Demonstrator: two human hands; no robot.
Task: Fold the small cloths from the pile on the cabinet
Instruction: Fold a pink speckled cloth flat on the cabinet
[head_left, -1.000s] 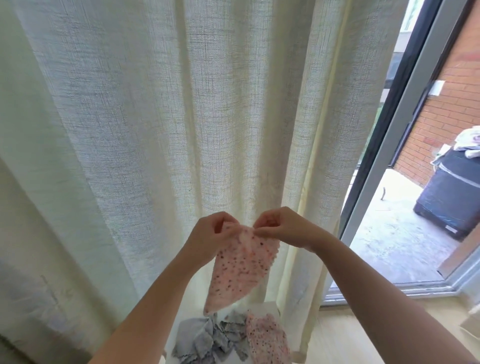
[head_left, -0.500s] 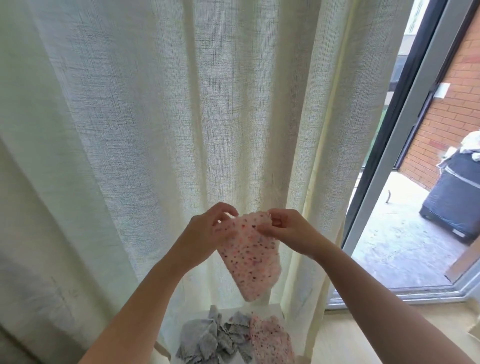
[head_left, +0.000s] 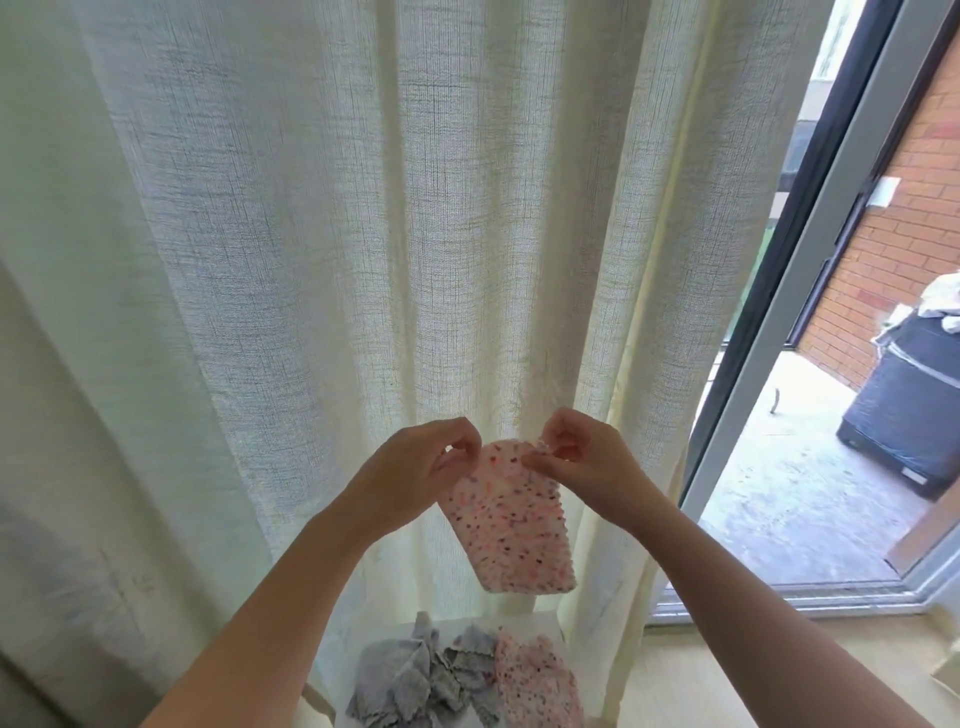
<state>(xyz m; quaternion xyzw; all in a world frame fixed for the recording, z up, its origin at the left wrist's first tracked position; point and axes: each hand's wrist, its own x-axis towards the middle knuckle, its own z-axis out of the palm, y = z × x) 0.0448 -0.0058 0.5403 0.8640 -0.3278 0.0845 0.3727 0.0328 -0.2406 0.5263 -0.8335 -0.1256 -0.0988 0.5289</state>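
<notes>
Directly behind the 2 hands I see a tall cream woven curtain (head_left: 363, 260). Below them, a white cabinet top (head_left: 524, 621) carries a pile of crumpled grey and pink small cloths (head_left: 415, 680). Left hand (head_left: 415, 467) and right hand (head_left: 576, 457) each pinch a top corner of a pink speckled cloth (head_left: 511, 525) hanging between them.

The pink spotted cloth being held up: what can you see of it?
The pink cloth is small, pale pink with dark and red speckles, and looks soft and fuzzy, with a zigzag edge down one side. It hangs in the air as a narrow oblong, its lower end slanting to the right. The left hand pinches its upper left corner, the right hand its upper right. It is in front of the cream curtain, above the pile on the cabinet.
</notes>
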